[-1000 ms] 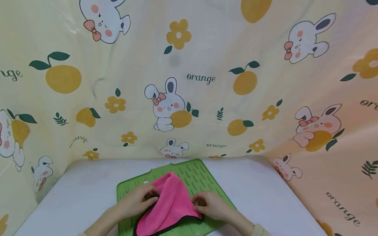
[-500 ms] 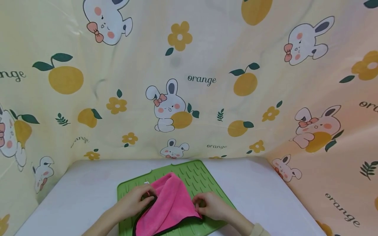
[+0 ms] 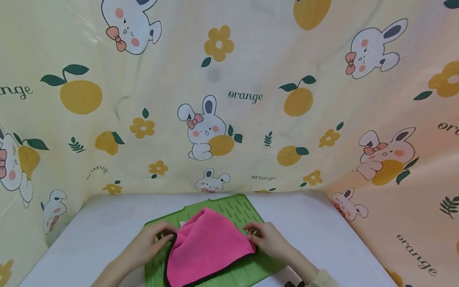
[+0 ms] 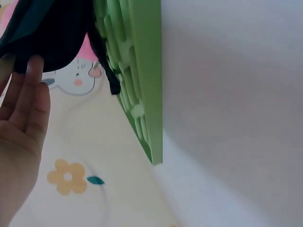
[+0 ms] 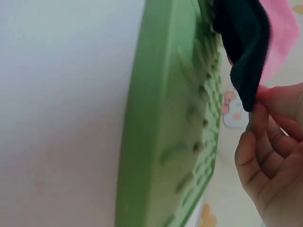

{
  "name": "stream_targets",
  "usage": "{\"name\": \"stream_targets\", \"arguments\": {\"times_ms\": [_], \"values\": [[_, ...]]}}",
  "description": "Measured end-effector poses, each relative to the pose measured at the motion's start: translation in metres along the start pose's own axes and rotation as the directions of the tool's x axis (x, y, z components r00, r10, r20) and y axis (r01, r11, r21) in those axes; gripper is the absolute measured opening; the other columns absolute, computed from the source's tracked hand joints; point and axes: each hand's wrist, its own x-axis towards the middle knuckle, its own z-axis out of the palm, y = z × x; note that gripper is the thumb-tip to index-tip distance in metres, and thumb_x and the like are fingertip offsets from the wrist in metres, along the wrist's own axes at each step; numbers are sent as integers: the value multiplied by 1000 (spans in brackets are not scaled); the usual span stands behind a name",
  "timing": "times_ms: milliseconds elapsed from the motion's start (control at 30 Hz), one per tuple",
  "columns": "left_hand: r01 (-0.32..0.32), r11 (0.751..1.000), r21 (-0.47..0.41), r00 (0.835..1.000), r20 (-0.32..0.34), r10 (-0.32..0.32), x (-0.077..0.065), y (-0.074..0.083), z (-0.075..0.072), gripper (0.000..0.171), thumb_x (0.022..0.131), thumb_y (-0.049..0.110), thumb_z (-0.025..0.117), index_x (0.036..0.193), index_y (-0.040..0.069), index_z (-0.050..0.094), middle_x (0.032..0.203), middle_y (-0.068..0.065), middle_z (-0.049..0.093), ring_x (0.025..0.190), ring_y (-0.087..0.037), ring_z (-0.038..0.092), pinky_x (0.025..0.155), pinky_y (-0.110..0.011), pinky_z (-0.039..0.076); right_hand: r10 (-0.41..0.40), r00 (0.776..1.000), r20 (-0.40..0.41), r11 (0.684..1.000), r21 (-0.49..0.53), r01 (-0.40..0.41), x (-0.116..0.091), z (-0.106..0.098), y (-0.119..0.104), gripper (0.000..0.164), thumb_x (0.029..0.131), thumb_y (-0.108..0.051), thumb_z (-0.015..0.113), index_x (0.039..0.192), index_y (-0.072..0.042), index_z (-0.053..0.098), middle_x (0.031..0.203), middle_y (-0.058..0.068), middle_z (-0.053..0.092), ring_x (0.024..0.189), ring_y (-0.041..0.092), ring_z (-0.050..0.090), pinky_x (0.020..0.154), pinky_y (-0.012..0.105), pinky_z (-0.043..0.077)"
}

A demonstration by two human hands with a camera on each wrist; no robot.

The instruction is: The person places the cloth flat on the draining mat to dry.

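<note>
A bright pink cloth [image 3: 211,247] with a dark edge lies partly raised over a green ridged mat [image 3: 233,205]. My left hand [image 3: 152,239] pinches the cloth's left edge between thumb and fingers. On the other side, my right hand [image 3: 267,239] pinches the right corner. Both wrist views show the cloth's dark underside lifted off the mat: the left hand [image 4: 23,113] holds its edge, and the right hand [image 5: 274,146] nips the corner between thumb and forefinger. A small white tag [image 3: 182,224] shows at the cloth's upper left.
The mat rests at an angle on a white table [image 3: 100,227]. Behind and at both sides hangs a curtain [image 3: 251,131] printed with rabbits and oranges. A dark object [image 3: 294,284], too cut off to identify, peeks in at the bottom edge by the right forearm.
My hands have moved apart, the left one leftward and the right one up and rightward. Between them the pink cloth has spread wider, and its middle fold has flattened.
</note>
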Motion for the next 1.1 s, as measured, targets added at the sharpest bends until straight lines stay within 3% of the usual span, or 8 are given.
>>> {"name": "stream_targets", "arguments": {"times_ms": [233, 367, 533, 633, 767, 933, 1000, 1100], "values": [[3, 999, 50, 998, -63, 1, -15, -3, -13, 18, 88, 11, 68, 95, 28, 64, 92, 19, 60, 81, -1, 56, 68, -22, 51, 28, 980, -198, 998, -51, -39, -3, -15, 10, 23, 86, -6, 68, 108, -11, 66, 84, -2, 65, 61, 4, 54, 51, 22, 46], [-65, 996, 54, 994, -89, 70, -23, -5, -17, 21, 85, 10, 70, 93, 28, 63, 91, 17, 60, 82, -1, 55, 66, -21, 49, 59, 960, -273, 994, -71, -82, -7, -22, 16, 23, 84, -6, 70, 106, -14, 66, 82, -5, 64, 58, 4, 53, 51, 21, 45], [-154, 987, 48, 983, -91, 158, -31, -7, -18, 26, 81, 5, 73, 92, 26, 64, 91, 14, 60, 81, -3, 57, 66, -23, 51, 97, 950, -298, 989, -81, -126, -17, -28, 23, 24, 83, -4, 71, 105, -11, 66, 80, -5, 63, 56, 3, 52, 50, 21, 44], [-135, 989, 60, 988, -64, 139, -33, -8, -20, 32, 78, 0, 74, 95, 26, 66, 95, 13, 61, 86, -5, 59, 71, -27, 53, 106, 960, -258, 988, -83, -132, -25, -30, 26, 24, 82, -4, 71, 106, -7, 66, 80, -4, 64, 58, 2, 53, 52, 21, 45], [-98, 991, 85, 995, -18, 100, -34, -12, -20, 35, 76, -3, 74, 95, 25, 66, 97, 13, 61, 90, -5, 60, 75, -30, 54, 117, 987, -115, 991, -51, -123, -32, -29, 28, 25, 83, -4, 69, 107, -1, 65, 80, -2, 64, 60, 2, 53, 52, 22, 46], [1, 989, 151, 997, 82, -13, -31, -19, -17, 25, 83, 6, 71, 96, 26, 66, 98, 16, 61, 94, -6, 60, 78, -32, 53, 125, 991, 53, 992, -7, -125, -40, -22, 28, 19, 84, -5, 67, 103, -5, 65, 78, -3, 64, 60, 2, 54, 54, 22, 46], [31, 979, 200, 992, 116, -55, -31, -19, -16, 22, 85, 11, 69, 98, 28, 65, 99, 17, 62, 95, -7, 60, 80, -32, 53, 129, 989, 70, 992, 3, -130, -42, -19, 28, 18, 84, -6, 68, 102, -8, 66, 77, -4, 64, 60, 3, 55, 54, 22, 46], [13, 963, 267, 992, 117, -46, -31, -18, -13, 21, 85, 14, 69, 100, 28, 65, 100, 17, 62, 96, -7, 60, 80, -33, 52, 138, 989, 61, 990, 16, -139, -44, -18, 28, 16, 85, -9, 69, 101, -10, 66, 78, -4, 63, 62, 4, 56, 55, 21, 47]]}}
